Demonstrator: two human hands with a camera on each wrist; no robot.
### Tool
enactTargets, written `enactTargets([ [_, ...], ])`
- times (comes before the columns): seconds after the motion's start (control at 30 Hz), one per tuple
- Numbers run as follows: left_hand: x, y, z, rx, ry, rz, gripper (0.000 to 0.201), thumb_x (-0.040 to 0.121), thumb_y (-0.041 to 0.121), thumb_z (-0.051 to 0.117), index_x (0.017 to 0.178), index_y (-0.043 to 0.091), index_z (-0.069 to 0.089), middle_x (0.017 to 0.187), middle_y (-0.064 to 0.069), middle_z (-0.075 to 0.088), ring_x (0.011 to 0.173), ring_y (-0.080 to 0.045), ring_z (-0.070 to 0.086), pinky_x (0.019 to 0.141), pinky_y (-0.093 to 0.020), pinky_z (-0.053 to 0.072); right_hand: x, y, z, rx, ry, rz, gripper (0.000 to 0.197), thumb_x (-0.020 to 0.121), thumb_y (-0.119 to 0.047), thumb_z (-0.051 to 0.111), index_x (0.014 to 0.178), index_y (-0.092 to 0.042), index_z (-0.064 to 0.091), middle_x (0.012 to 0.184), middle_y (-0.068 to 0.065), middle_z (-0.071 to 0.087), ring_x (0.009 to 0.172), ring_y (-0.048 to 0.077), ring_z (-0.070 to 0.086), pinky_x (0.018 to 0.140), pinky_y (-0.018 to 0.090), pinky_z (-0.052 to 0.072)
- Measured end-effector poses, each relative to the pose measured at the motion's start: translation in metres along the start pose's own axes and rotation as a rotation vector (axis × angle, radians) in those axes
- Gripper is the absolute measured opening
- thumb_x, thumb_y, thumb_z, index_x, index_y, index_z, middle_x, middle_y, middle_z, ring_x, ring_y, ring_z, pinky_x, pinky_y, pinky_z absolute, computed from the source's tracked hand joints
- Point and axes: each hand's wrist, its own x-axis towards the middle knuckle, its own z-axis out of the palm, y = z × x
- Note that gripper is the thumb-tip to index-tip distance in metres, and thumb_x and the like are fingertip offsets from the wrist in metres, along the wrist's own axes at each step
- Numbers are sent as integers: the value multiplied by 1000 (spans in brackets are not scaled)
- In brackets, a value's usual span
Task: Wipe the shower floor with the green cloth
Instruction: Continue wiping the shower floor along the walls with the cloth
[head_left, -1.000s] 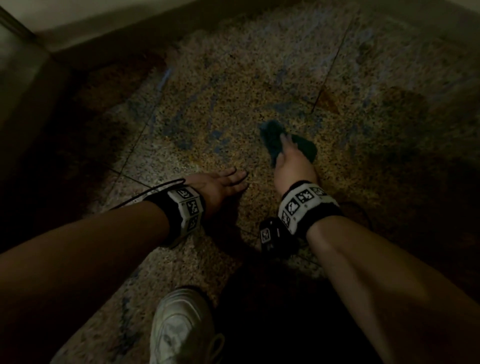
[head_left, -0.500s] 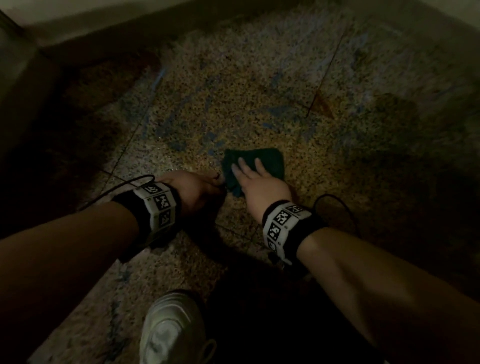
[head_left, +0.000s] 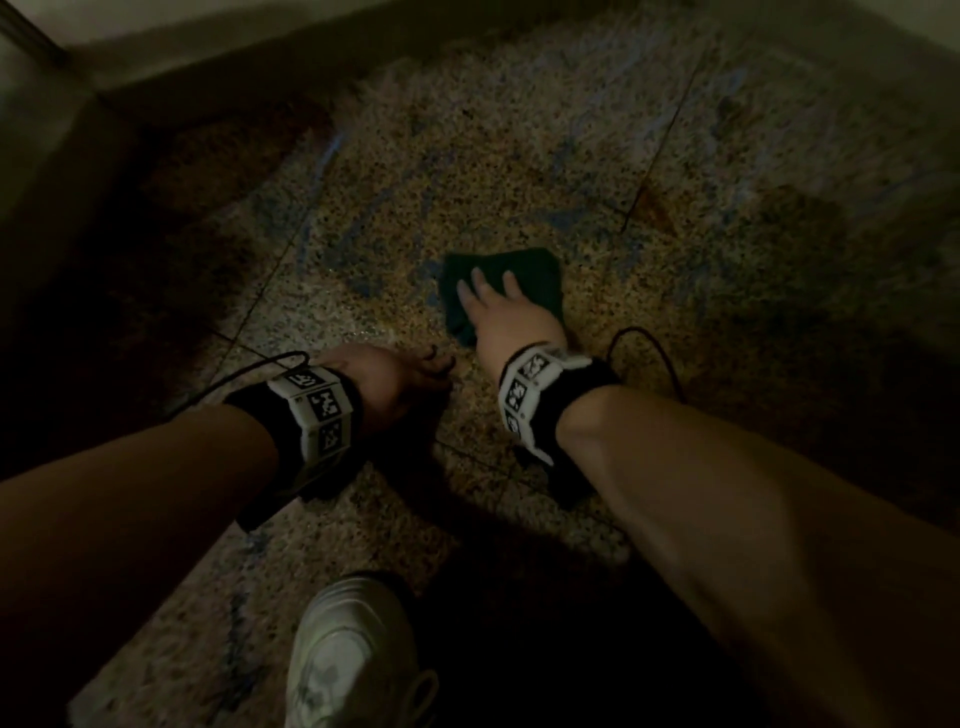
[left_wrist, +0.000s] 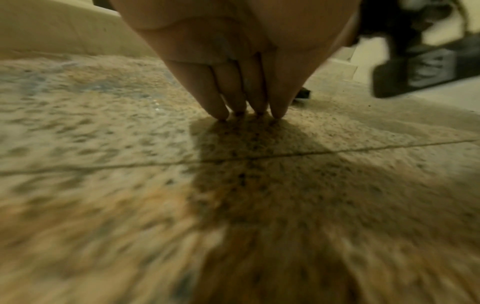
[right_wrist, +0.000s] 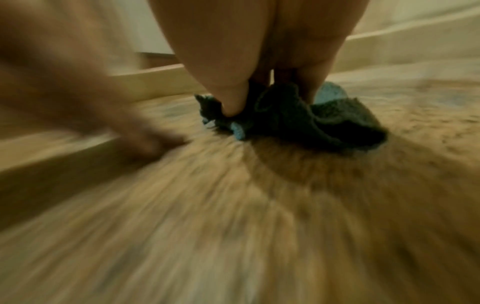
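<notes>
right hand (head_left: 511, 317) flat, pressing cloth (head_left: 535, 270) | left hand (head_left: 382, 376) fingertips on floor (head_left: 519, 156), empty | risk: your bunched cloth slips out

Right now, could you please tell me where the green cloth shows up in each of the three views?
Head: the green cloth lies at centre, above the middle, under the right hand.
Left wrist: not visible.
Right wrist: upper centre, bunched under the fingers.
Shared landmark: the speckled shower floor with its thin tile joints, and the right hand pressing the cloth.

Right hand (head_left: 511, 319) on cloth (head_left: 530, 275) on floor (head_left: 675, 312) — left hand (head_left: 382, 382) just left, shoe (head_left: 348, 660) nearest
</notes>
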Motion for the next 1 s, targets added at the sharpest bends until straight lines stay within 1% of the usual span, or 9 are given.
enactTargets([
  [0.13,-8,-6,6,2,-49,-40,48,102,29,31,148,37,18,157,15,2,144,-3,4,111,-24,23,-19,-11,31,-59,-46,-109,76,95,8,27,150,-25,-12,157,-7,-20,146,26,-11,110,35,29],
  [0.3,-5,-8,12,5,-30,-32,47,103,29,29,148,35,19,157,15,0,144,-4,2,111,-25,21,-7,-8,22,-32,-23,-129,83,92,12,32,150,-29,-11,156,-10,-21,145,24,-13,114,37,26],
  [0.6,-18,-20,23,-71,125,-61,47,101,30,36,147,36,24,157,13,9,143,-6,16,114,-24,22,24,-33,-19,132,-57,-9,74,96,8,32,152,-22,-5,158,-3,-16,145,30,-10,114,45,24],
  [0.7,-23,-22,23,-147,222,-170,45,99,30,42,144,31,35,152,7,30,135,-14,37,104,-24,31,15,-36,-9,130,-135,-93,68,101,-8,39,152,-20,-3,159,-1,-13,145,30,-9,116,42,19],
  [0.77,-23,-21,20,-237,444,-232,42,94,25,52,135,18,51,135,-9,49,117,-30,53,92,-33,43,7,-30,-11,191,-149,-149,66,102,-23,41,152,-18,-1,159,2,-10,146,29,-7,117,40,13],
  [0.83,-20,-15,13,-202,607,-223,37,89,25,56,117,3,62,111,-20,58,94,-40,61,77,-41,50,-3,-17,-18,253,-41,-153,62,103,-29,37,153,-16,3,160,3,-4,146,26,-1,116,37,13],
  [0.9,-12,-8,11,-145,572,-223,44,80,32,52,104,-3,64,99,-25,61,81,-43,63,67,-47,53,-10,4,-20,215,157,-92,57,103,-29,33,152,-15,8,160,3,6,146,25,4,116,36,13],
  [0.93,-6,-4,9,-132,559,-225,45,77,32,56,105,-3,63,102,-26,61,84,-45,63,68,-50,53,-12,17,-20,191,226,-41,57,103,-29,32,152,-15,7,159,3,8,146,25,4,116,37,11],
  [1.0,8,11,3,-88,556,-190,52,75,30,63,117,-1,59,121,-27,56,104,-48,57,82,-57,51,-14,43,-12,168,221,84,60,103,-29,31,152,-16,1,160,2,4,146,25,-1,118,40,7],
])
